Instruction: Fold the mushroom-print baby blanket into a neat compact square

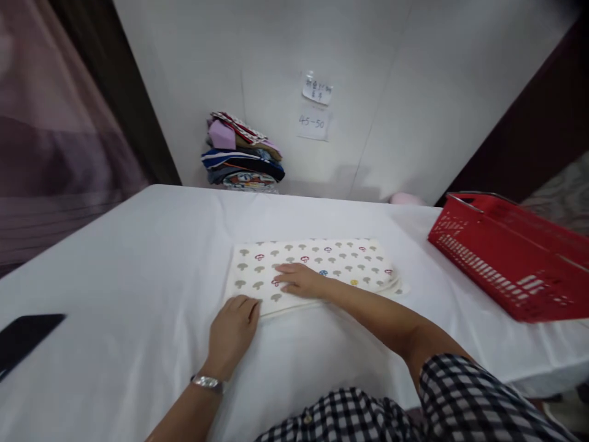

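A white cloth (340, 258) printed with small mushrooms lies folded into a long rectangle on the table. My right hand (299, 280) rests flat on its left half, fingers stretched out and apart. At the near left corner of the cloth is my left hand (234, 325), with fingers bent over the edge and the thumb beside them; the fingertips are partly hidden. Folded layers show at the cloth's right end, where the edges sit slightly uneven.
A white sheet covers the table (138, 294). On the right stands a red plastic basket (510, 264). A dark flat object (27, 337) lies at the left edge. Behind the table is a stack of folded clothes (243, 153) against the wall, near two paper notes (314, 124).
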Tool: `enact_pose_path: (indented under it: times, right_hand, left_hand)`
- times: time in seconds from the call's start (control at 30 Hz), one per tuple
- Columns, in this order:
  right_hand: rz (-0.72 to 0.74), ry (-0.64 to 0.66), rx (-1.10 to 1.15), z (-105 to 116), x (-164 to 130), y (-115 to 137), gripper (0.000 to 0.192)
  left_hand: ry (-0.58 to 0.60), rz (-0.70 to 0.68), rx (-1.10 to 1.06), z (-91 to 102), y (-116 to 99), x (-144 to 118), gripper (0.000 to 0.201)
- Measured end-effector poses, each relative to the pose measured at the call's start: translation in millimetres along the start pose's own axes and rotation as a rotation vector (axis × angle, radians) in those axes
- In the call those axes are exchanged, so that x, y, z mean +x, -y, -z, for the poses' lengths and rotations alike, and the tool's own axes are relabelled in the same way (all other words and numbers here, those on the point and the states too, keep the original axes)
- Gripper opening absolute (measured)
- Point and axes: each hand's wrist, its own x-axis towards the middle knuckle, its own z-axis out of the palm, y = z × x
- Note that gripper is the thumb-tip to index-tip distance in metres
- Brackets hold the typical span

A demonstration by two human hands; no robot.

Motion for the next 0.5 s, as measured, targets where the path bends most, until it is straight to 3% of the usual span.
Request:
enact_pose_path:
  times: [0.1,0.2,0.27,0.3,0.37,0.5]
  right_hand:
    - [-0.16,-0.038,-0.038,36,-63,-36,0.036]
    - [-0.489,-0.098,-0.161,74,-124,-73,0.034]
    - [-0.745,-0.108,-0.244,91,-158,-87,0.033]
    - [-0.802,-0.12,-0.262,96,-171,-91,0.035]
    - [-0.819,-0.122,-0.259,98,-192,-90,0.038]
    - [-0.712,-0.086,-0.212,91,-213,-82,0.039]
  left_hand:
    - [0.002,0.024,0.0,0.4,1,2,0.025]
    - [0.008,0.038,-0.012,2.1,0,3,0.026]
    - [0.018,0.049,-0.014,3.5,-1,4,0.026]
    - [0.022,0.053,-0.015,4.1,-1,4,0.027]
    - [0.026,0.055,-0.017,4.9,-1,4,0.027]
    - [0.021,0.07,-0.009,4.6,-1,5,0.027]
